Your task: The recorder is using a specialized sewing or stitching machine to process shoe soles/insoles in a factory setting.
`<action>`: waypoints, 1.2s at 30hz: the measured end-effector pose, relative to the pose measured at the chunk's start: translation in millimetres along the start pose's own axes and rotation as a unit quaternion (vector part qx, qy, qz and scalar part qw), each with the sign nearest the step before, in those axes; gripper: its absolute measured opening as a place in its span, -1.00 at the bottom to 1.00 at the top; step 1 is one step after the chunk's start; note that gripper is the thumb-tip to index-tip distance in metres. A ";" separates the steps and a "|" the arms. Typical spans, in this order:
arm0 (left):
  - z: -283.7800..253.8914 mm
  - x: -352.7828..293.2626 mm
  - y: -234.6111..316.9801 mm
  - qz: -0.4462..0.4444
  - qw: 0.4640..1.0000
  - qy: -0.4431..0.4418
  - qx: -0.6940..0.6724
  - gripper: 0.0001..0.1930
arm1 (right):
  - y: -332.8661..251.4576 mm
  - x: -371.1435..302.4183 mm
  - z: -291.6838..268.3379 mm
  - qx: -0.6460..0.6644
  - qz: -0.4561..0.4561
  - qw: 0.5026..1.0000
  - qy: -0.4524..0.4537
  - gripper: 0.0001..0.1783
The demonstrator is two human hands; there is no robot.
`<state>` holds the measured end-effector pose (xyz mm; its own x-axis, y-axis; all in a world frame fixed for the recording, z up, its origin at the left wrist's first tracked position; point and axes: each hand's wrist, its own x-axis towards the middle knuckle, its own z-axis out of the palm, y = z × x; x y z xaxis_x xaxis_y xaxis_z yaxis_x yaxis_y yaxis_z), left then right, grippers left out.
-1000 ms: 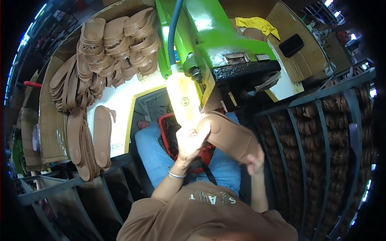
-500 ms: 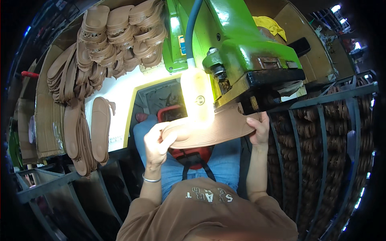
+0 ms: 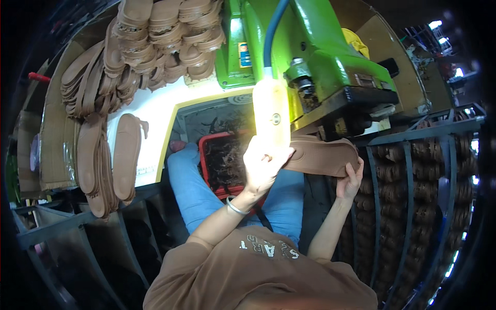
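A brown shoe sole (image 3: 323, 157) is held level between my two hands, below the dark working head of a green machine (image 3: 330, 67). My left hand (image 3: 262, 164) is closed on the sole's left end, its thumb along the edge. At the rounded right end, my right hand (image 3: 350, 180) grips with thumb and fingers. A glowing lamp (image 3: 272, 111) on a blue flexible arm hangs just above my left hand, covering part of its fingers. The sole's upper edge lies close to the machine head; whether they touch I cannot tell.
Stacked brown soles (image 3: 150, 41) cover the left of the white tabletop (image 3: 155, 119), with a single sole (image 3: 127, 157) nearer me. A red bin (image 3: 206, 165) of dark scraps stands between my knees. A metal rack (image 3: 408, 206) of brown pieces is at right; a cardboard box (image 3: 59, 150) at left.
The sole has shifted to the right and turned, its right end now lower. My left hand has moved right with it, beneath the lamp; my right hand has moved slightly right and down.
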<state>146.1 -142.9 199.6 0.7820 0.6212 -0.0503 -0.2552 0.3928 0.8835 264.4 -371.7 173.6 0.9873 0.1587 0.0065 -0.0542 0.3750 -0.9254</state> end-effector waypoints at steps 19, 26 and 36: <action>-103.4 -26.8 25.5 0.002 0.996 0.086 0.019 -0.76 | 12.5 -6.7 90.1 -0.016 0.055 0.993 -0.101 -0.66; -157.0 -62.6 20.7 -0.148 0.989 -0.023 -0.005 -0.72 | 8.5 -6.7 126.2 -0.034 0.090 0.976 -0.197 -0.61; -41.1 12.8 7.5 -0.037 0.968 -0.145 0.200 -0.69 | 28.6 -7.7 139.6 -0.113 0.022 0.969 -0.217 -0.62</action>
<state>130.8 -104.2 186.4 0.9315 0.3617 -0.0388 0.0029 0.0992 0.9951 234.4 -234.7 200.0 0.8259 0.5581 0.0796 -0.0114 0.1577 -0.9874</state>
